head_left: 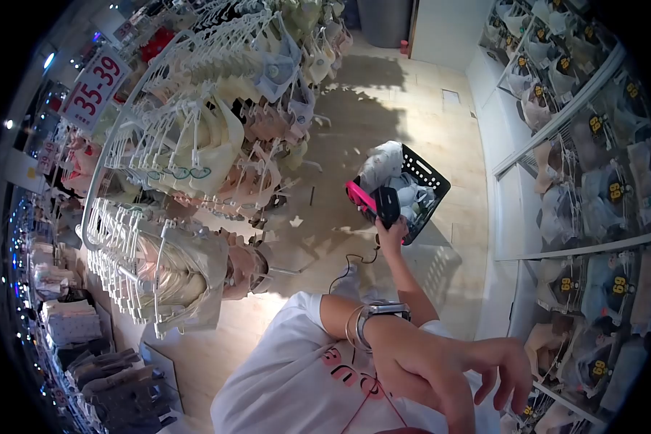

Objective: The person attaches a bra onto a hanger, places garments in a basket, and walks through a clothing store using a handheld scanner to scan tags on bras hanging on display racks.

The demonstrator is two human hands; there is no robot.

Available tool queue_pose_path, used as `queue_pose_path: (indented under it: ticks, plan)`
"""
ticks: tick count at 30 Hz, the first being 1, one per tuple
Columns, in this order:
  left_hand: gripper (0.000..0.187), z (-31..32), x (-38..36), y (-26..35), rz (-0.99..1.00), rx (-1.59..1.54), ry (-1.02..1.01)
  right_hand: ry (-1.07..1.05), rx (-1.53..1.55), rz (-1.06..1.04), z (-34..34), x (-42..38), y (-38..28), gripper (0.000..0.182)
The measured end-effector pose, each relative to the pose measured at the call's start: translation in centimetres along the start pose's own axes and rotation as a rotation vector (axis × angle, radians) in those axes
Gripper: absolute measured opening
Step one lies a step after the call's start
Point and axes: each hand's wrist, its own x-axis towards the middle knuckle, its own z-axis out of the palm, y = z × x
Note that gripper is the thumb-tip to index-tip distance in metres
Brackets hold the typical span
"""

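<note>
Black and pink, a boxy plastic device (pixel 388 207) sits gripped in the outstretched right hand (pixel 392 232) near a perforated black basket (pixel 430 169); the left hand (pixel 437 359) (silver-cased watch (pixel 385 310) behind it) bends across, fingers apart.

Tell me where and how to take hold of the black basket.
Probably grip the basket by the rim of its holed far-right wall, coming from the right: that rim stands exposed, and the holes may give fingers purchase. A white bundle crowds the left; the right hand blocks the near side.
</note>
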Motion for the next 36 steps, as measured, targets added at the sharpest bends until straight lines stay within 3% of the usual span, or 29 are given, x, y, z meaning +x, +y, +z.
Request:
queue_pose_path:
  ticks: [6, 10, 13, 15, 16, 17, 19, 20, 21, 23, 26, 29, 33, 35, 36]
  plan:
    - [0.028, -0.6, 0.8, 4.0, 0.007, 0.041, -0.05, -0.028, 0.07, 0.02, -0.5, -1.6, -0.8, 0.033]
    - [0.036, -4.6, -0.2, 6.9, -0.103, 0.199, -0.108, -0.031, 0.127, 0.11, 0.0, -4.6, 0.0, 0.034]
    - [0.049, -8.2, -4.0, 8.8, -0.451, 0.318, 0.198, -0.043, 0.16, 0.081, -0.1, -6.0, 0.2, 0.044]
    - [0.042, -12.5, -8.8, 8.6, -0.575, 0.764, 0.465, -0.04, 0.189, 0.024, -0.4, -7.2, 0.0, 0.046]
    - [0.039, -15.1, -12.4, 8.6, -0.666, 1.132, 0.475, -0.037, 0.204, 0.003, -0.3, -7.8, -0.2, 0.047]
    - [0.036, -17.6, -16.2, 8.6, -0.747, 1.501, 0.472, -0.164, 0.309, 0.314, -1.3, -7.9, -1.9, 0.048]
    - [0.028, -20.0, -23.7, 8.9, -0.923, 1.798, 0.474, -0.117, 0.135, 0.161, -1.3, -9.2, -2.5, 0.054]
    - [0.027, -20.8, -27.0, 8.8, -0.938, 1.719, 0.601, -0.037, 0.064, 0.085, -1.2, -9.7, -2.7, 0.045]
    - [0.027, -21.0, -30.0, 8.6, -0.956, 1.629, 0.727, 0.003, 0.032, 0.088, -0.9, -10.5, -2.4, 0.047]
    - [0.037, -21.5, -34.4, 9.1, -1.194, 1.769, 0.453, -0.016, 0.067, 0.064, -0.6, -11.8, -1.2, 0.054]
    - [0.045, -20.8, -33.3, 10.3, -1.621, 1.705, 0.185, 0.025, 0.262, 0.303, 0.7, -13.9, 0.0, 0.07]
    - [0.049, -22.5, -34.7, 9.7, -1.577, 1.76, 0.167, -0.086, 0.396, 0.483, -0.7, -12.1, -2.2, 0.075]
    - [0.047, -25.6, -34.4, 9.2, -1.617, 1.598, 0.099, -0.07, 0.19, 0.396, -0.6, -11.0, 0.8, 0.074]
    - [0.047, -27.0, -34.7, 8.2, -1.654, 1.599, 0.09, -0.036, 0.42, 0.352, -0.9, -8.3, -0.3, 0.067]
    - [0.047, -27.5, -34.7, 7.7, -1.669, 1.6, 0.076, -0.012, 0.396, 0.232, -1.3, -6.5, -1.2, 0.053]
